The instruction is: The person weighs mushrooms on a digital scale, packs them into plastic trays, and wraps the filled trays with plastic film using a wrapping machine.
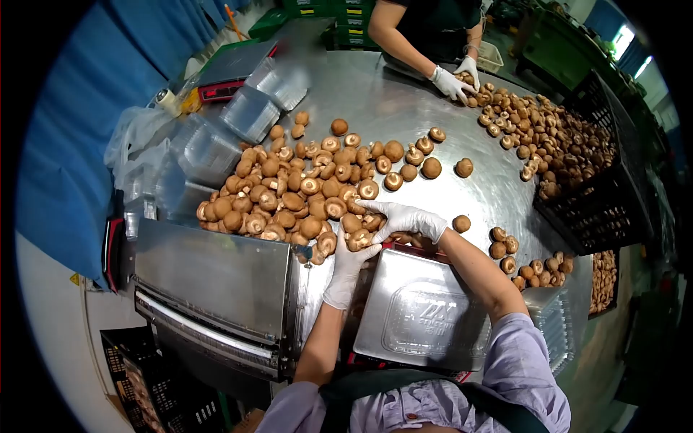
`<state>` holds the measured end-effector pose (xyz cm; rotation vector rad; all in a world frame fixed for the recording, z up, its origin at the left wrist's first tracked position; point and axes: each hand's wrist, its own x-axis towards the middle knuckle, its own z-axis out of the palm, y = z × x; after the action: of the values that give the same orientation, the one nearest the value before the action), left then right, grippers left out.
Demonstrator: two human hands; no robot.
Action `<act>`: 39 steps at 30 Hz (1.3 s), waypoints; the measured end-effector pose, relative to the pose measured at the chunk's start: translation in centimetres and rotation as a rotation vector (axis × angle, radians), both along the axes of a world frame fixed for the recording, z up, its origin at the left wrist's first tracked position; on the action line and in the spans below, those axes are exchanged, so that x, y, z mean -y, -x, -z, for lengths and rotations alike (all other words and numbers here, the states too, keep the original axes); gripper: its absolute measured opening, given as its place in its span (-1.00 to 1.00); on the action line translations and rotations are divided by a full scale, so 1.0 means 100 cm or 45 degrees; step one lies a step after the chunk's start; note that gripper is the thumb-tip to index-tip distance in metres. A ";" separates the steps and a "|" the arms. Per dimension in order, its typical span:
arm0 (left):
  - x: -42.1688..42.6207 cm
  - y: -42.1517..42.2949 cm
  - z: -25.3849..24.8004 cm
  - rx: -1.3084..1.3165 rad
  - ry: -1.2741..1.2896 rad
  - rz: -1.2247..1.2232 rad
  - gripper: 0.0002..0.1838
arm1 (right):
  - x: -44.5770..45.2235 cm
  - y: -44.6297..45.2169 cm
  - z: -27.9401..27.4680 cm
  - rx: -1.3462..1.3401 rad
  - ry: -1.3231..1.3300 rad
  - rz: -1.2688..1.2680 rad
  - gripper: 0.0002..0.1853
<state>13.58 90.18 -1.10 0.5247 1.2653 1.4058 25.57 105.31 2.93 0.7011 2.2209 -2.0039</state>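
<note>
A large pile of brown shiitake mushrooms (289, 187) lies on the metal table in front of me. At its near right edge, my left hand (348, 270) in a white glove is closed around a few mushrooms (356, 235) from below. My right hand (408, 219), also gloved, curls over the same cluster from the right, its fingers touching the caps. The two hands nearly meet. Just below my right hand is a scale (426, 307) with a flat metal pan and a red body. Mushrooms under my palms are partly hidden.
Stacked clear plastic trays (206, 148) stand at the left, near another scale (224, 88). A metal sealing machine (213, 278) is at the near left. Across the table, a co-worker's gloved hands (456, 81) touch mushrooms beside a tipped black crate (613, 180). More trays (552, 325) sit at right.
</note>
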 end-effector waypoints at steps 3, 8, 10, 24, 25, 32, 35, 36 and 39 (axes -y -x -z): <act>-0.006 0.003 -0.005 0.098 -0.040 0.014 0.06 | 0.003 -0.003 -0.006 -0.012 -0.138 0.049 0.02; -0.021 0.010 -0.007 0.034 -0.179 0.038 -0.18 | 0.006 -0.004 -0.013 -0.088 -0.009 0.230 -0.06; -0.027 0.017 -0.006 0.036 -0.180 0.108 -0.20 | 0.005 -0.003 -0.018 -0.138 -0.030 0.275 -0.09; -0.028 0.020 -0.033 0.037 0.093 0.338 -0.27 | 0.013 -0.011 -0.005 -0.197 -0.198 0.328 -0.03; -0.023 0.017 -0.049 -0.005 0.182 0.326 -0.26 | 0.013 -0.012 -0.007 -0.219 -0.105 0.315 -0.02; -0.037 0.018 -0.057 -0.050 -0.218 0.433 -0.23 | 0.024 -0.025 -0.047 -0.351 -0.143 0.465 -0.04; -0.036 0.011 -0.089 -0.248 -0.380 0.444 -0.29 | 0.039 -0.040 -0.083 -0.389 -0.190 0.531 -0.09; -0.029 0.004 -0.105 -0.180 -0.361 0.441 -0.27 | 0.046 -0.048 -0.094 -0.451 -0.310 0.548 -0.10; -0.008 -0.019 -0.134 -0.147 -0.453 0.504 -0.21 | 0.079 -0.074 -0.118 -0.578 -0.492 0.632 -0.11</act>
<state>15.52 90.97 12.29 1.0520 0.9335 1.2761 33.00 97.40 14.70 1.0010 3.0027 -2.1228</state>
